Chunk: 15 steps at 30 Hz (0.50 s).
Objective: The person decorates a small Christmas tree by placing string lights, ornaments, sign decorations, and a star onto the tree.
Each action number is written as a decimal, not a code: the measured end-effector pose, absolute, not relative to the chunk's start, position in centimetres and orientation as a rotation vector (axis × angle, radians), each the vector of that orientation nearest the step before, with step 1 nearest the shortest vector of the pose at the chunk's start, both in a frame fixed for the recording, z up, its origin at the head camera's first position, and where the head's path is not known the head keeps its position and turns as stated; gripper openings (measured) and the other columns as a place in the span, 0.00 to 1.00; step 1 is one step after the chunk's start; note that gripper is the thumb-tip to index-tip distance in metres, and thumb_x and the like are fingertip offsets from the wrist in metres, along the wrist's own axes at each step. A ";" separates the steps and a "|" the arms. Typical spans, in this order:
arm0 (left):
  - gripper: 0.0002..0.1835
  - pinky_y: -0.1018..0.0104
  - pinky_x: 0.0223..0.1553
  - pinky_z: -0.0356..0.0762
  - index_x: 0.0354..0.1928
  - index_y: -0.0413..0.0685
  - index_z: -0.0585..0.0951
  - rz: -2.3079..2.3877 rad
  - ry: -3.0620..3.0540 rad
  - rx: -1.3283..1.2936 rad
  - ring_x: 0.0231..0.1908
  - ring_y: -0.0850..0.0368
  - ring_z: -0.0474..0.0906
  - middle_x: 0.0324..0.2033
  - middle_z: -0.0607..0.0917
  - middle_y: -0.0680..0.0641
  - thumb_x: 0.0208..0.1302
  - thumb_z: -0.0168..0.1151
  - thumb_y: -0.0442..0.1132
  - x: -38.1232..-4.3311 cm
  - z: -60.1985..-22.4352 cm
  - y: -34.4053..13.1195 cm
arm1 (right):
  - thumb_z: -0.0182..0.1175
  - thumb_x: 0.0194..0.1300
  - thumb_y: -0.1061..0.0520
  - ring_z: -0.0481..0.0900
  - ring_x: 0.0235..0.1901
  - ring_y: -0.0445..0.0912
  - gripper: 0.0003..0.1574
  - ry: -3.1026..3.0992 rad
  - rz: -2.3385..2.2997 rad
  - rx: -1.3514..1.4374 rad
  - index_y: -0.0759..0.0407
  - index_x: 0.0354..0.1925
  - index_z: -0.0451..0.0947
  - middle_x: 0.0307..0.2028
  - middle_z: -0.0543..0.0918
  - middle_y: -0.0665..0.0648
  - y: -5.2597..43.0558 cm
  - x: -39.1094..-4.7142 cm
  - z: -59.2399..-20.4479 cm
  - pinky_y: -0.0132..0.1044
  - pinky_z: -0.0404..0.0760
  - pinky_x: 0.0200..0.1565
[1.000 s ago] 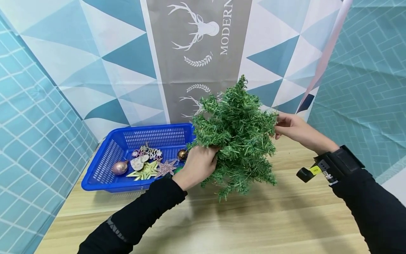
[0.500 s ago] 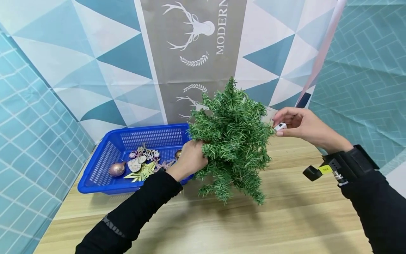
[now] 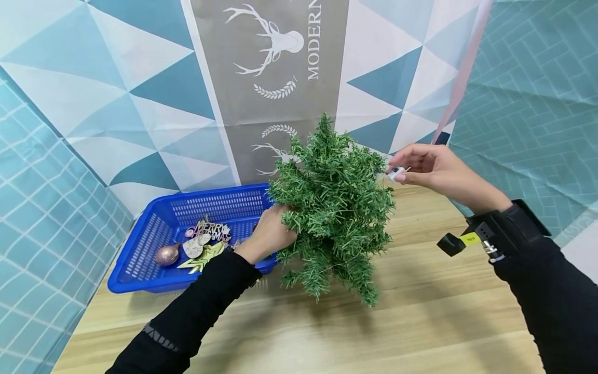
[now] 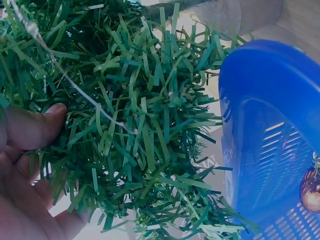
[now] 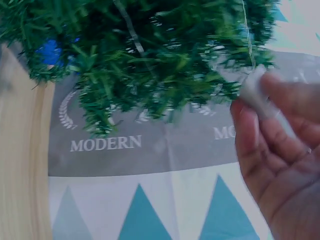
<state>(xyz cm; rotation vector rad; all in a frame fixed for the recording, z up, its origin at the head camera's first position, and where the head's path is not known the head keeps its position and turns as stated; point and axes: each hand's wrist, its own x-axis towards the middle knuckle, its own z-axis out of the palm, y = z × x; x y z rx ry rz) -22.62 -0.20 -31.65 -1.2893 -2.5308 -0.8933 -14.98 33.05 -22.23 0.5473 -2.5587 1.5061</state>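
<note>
A small green artificial Christmas tree (image 3: 334, 208) stands on the table between my hands. With thumb and fingers, my left hand (image 3: 270, 234) grips a branch on its left side; the fingertips are partly buried in the needles. A thin wire of string lights (image 4: 75, 85) runs over that branch in the left wrist view. Beyond the tree's right side, my right hand (image 3: 434, 166) pinches a small white battery box (image 3: 397, 173) between thumb and fingers. From this box a thin light wire (image 5: 248, 37) leads up to the needles in the right wrist view.
Left of the tree sits a blue plastic basket (image 3: 154, 208), close beside the left hand. Inside lie a pink bauble (image 3: 167, 255), a Merry Christmas sign (image 3: 210, 229) and a yellow-green star (image 3: 201, 258). A patterned cloth (image 3: 271, 104) hangs right behind on the wooden table (image 3: 420, 291).
The white battery box has come into sight in my right hand, away from the needles, and has risen slightly. My left hand stays on the branch. The whole head view has shifted.
</note>
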 end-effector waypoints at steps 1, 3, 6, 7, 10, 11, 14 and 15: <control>0.17 0.58 0.44 0.73 0.50 0.33 0.79 -0.910 -2.544 -1.283 0.46 0.41 0.77 0.46 0.81 0.37 0.57 0.54 0.23 -22.6 -31.7 -0.3 | 0.61 0.65 0.63 0.81 0.41 0.46 0.15 -2.578 1.487 0.503 0.65 0.50 0.75 0.42 0.81 0.59 32.8 -15.3 -22.4 0.34 0.79 0.43; 0.18 0.55 0.51 0.72 0.51 0.33 0.79 -0.933 -2.571 -1.274 0.49 0.40 0.76 0.47 0.80 0.36 0.57 0.54 0.23 -22.5 -31.9 -0.4 | 0.61 0.64 0.65 0.81 0.39 0.45 0.15 -2.611 1.474 0.444 0.65 0.49 0.74 0.39 0.82 0.57 32.2 -16.0 -22.9 0.34 0.80 0.42; 0.19 0.54 0.54 0.70 0.52 0.31 0.77 -0.970 -2.612 -1.262 0.52 0.39 0.74 0.49 0.79 0.35 0.57 0.54 0.23 -22.4 -31.9 -0.4 | 0.57 0.64 0.70 0.80 0.37 0.42 0.18 -2.670 1.433 0.418 0.67 0.53 0.71 0.39 0.81 0.58 31.4 -16.8 -23.5 0.33 0.80 0.39; 0.19 0.53 0.56 0.69 0.53 0.31 0.77 -0.976 -2.625 -1.254 0.53 0.38 0.73 0.50 0.79 0.35 0.57 0.54 0.23 -22.3 -32.0 -0.4 | 0.54 0.65 0.72 0.79 0.36 0.41 0.20 -2.691 1.414 0.419 0.68 0.55 0.69 0.41 0.79 0.60 31.1 -17.1 -23.7 0.32 0.79 0.36; 0.20 0.54 0.56 0.69 0.53 0.31 0.77 -0.977 -2.634 -1.251 0.53 0.39 0.73 0.50 0.78 0.35 0.57 0.54 0.23 -22.3 -31.9 -0.3 | 0.45 0.62 0.78 0.70 0.24 0.40 0.32 -2.728 1.371 0.372 0.68 0.65 0.62 0.53 0.73 0.67 30.2 -17.8 -24.0 0.32 0.70 0.26; 0.20 0.54 0.56 0.69 0.53 0.32 0.77 -0.967 -2.627 -1.255 0.53 0.39 0.73 0.50 0.79 0.35 0.57 0.54 0.23 -22.3 -31.9 -0.3 | 0.43 0.60 0.80 0.64 0.21 0.39 0.37 -2.736 1.365 0.342 0.67 0.68 0.58 0.59 0.69 0.69 29.8 -18.0 -24.1 0.34 0.64 0.23; 0.19 0.56 0.53 0.72 0.52 0.33 0.78 -0.937 -2.600 -1.271 0.51 0.40 0.75 0.49 0.79 0.36 0.57 0.54 0.23 -22.3 -31.8 -0.3 | 0.39 0.57 0.84 0.61 0.24 0.37 0.43 -2.662 1.481 0.290 0.68 0.70 0.53 0.67 0.58 0.69 28.6 -18.4 -24.3 0.32 0.63 0.28; 0.19 0.56 0.53 0.72 0.52 0.33 0.78 -0.937 -2.600 -1.269 0.51 0.40 0.75 0.49 0.79 0.36 0.57 0.55 0.23 -22.3 -31.7 -0.3 | 0.39 0.59 0.83 0.65 0.28 0.35 0.42 -2.620 1.536 0.296 0.68 0.71 0.53 0.69 0.56 0.67 28.2 -18.5 -24.5 0.29 0.67 0.33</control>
